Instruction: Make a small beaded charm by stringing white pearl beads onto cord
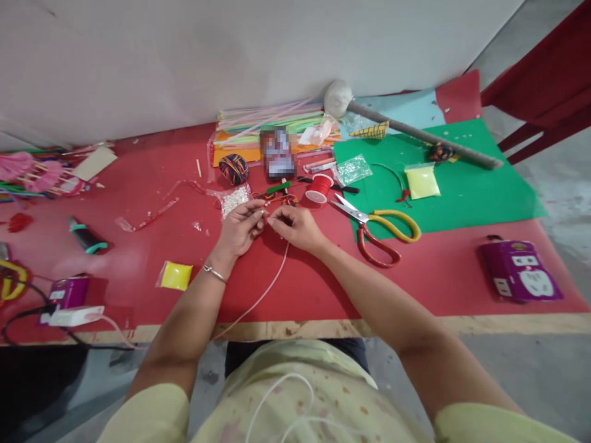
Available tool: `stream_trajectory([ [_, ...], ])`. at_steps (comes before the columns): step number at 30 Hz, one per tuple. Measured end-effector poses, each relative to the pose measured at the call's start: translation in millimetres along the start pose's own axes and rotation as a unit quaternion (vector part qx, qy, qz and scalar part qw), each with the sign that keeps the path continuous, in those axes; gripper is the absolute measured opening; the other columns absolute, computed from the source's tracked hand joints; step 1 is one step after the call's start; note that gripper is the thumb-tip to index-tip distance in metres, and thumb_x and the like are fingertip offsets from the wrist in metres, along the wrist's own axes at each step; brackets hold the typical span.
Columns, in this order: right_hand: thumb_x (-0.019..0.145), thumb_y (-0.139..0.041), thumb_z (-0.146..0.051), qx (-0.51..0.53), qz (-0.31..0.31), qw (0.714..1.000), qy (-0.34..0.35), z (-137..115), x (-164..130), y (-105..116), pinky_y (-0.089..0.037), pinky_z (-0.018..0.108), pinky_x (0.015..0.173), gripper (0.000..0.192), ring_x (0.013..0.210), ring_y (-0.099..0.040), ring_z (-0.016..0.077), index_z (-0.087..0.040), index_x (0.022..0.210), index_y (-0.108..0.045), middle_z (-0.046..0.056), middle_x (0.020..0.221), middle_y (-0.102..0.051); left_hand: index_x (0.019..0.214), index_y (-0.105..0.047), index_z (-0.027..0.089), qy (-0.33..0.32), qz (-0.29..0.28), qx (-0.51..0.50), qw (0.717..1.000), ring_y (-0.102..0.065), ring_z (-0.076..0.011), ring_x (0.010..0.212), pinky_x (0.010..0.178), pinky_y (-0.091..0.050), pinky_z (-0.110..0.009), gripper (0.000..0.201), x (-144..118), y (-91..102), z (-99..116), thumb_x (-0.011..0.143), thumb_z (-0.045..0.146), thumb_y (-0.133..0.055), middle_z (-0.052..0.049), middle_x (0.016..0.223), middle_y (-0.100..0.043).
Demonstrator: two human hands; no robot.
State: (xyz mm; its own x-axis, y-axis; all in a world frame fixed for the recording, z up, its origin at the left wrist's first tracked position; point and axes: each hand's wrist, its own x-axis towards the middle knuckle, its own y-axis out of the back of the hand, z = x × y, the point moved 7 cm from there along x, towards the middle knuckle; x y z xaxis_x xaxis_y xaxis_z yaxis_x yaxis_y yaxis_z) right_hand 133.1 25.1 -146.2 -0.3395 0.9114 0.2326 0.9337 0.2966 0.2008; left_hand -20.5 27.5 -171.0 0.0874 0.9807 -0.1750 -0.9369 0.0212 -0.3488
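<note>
My left hand (pixel 242 226) and my right hand (pixel 296 226) meet over the red table, thumbs and fingers pinched close together. Whatever sits between the fingertips is too small to make out. Just behind my left hand lies a clear bag of white beads (pixel 234 200). A spool of red thread (pixel 318 188) stands beyond my right hand, with scissors (pixel 364 218) with yellow and red handles to its right. A green-handled tool (pixel 279 188) and tangled multicoloured cord lie just past the fingers. Beneath my right hand a pale cable (pixel 263 294) runs toward the table's front edge.
A multicoloured yarn ball (pixel 233 169), a phone (pixel 277 152) and coloured sticks (pixel 277 126) lie at the back. Yellow packets (pixel 422 182) and purple power sockets (pixel 521 269) are on both sides. A stick with a white ball (pixel 338 98) crosses a green sheet (pixel 484 184).
</note>
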Motion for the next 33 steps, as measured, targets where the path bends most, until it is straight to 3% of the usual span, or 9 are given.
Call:
stream_trajectory([
  [5,0.090,-0.062,-0.035,0.006,0.000,1.000,0.002,1,0,1,-0.037,0.023,0.059,0.025,0.061,-0.051,0.0100,-0.014,0.077,-0.066,0.000,0.067,-0.062,0.111,-0.072,0.021,-0.027,-0.001,0.027,0.999,-0.055,-0.0058,0.053,0.041,-0.035,-0.014,0.047,0,0.0,3,0.068,0.025,-0.089,0.001,0.076,-0.068],
  [17,0.094,-0.060,-0.040,-0.001,-0.008,1.000,0.006,4,2,2,-0.038,0.022,0.061,0.030,0.064,-0.054,0.0109,-0.014,0.081,-0.068,0.002,0.070,-0.066,0.115,-0.071,0.021,-0.068,-0.003,0.151,0.986,-0.061,-0.0087,0.054,0.042,-0.042,-0.018,0.045,-1,7.4,6,0.072,0.029,-0.085,-0.001,0.083,-0.071],
  [24,0.094,-0.063,-0.038,-0.034,-0.017,0.999,0.020,1,2,0,-0.037,0.023,0.062,0.028,0.062,-0.050,0.0092,-0.015,0.082,-0.073,0.001,0.072,-0.068,0.087,-0.076,0.017,-0.090,0.021,0.230,0.969,-0.051,-0.0082,0.042,0.041,-0.038,-0.019,0.015,-5,11.5,7,0.079,0.030,-0.080,-0.001,0.058,-0.067],
  [26,0.094,-0.064,-0.039,-0.027,-0.020,0.999,0.018,0,2,0,-0.037,0.023,0.063,0.028,0.063,-0.051,0.0096,-0.015,0.084,-0.073,0.001,0.074,-0.069,0.085,-0.077,0.018,-0.097,0.024,0.234,0.967,-0.051,-0.0086,0.043,0.042,-0.038,-0.020,0.014,-6,9.6,9,0.079,0.030,-0.079,-0.002,0.060,-0.068],
  [30,0.097,-0.059,-0.041,-0.015,-0.005,1.000,0.014,-1,2,3,-0.038,0.023,0.062,0.031,0.064,-0.051,0.0103,-0.014,0.087,-0.071,0.001,0.072,-0.066,0.078,-0.077,0.019,-0.137,0.038,0.248,0.958,-0.051,-0.0073,0.048,0.044,-0.037,-0.022,0.013,-10,9.9,18,0.077,0.032,-0.081,-0.005,0.086,-0.073],
  [33,0.098,-0.055,-0.035,0.001,0.033,0.999,0.006,0,3,10,-0.040,0.024,0.063,0.026,0.065,-0.052,0.0105,-0.014,0.095,-0.070,0.002,0.080,-0.068,0.078,-0.075,0.021,-0.150,0.045,0.282,0.947,-0.050,-0.0094,0.052,0.048,-0.037,-0.023,0.011,-13,12.1,24,0.081,0.032,-0.078,-0.002,0.076,-0.068],
])
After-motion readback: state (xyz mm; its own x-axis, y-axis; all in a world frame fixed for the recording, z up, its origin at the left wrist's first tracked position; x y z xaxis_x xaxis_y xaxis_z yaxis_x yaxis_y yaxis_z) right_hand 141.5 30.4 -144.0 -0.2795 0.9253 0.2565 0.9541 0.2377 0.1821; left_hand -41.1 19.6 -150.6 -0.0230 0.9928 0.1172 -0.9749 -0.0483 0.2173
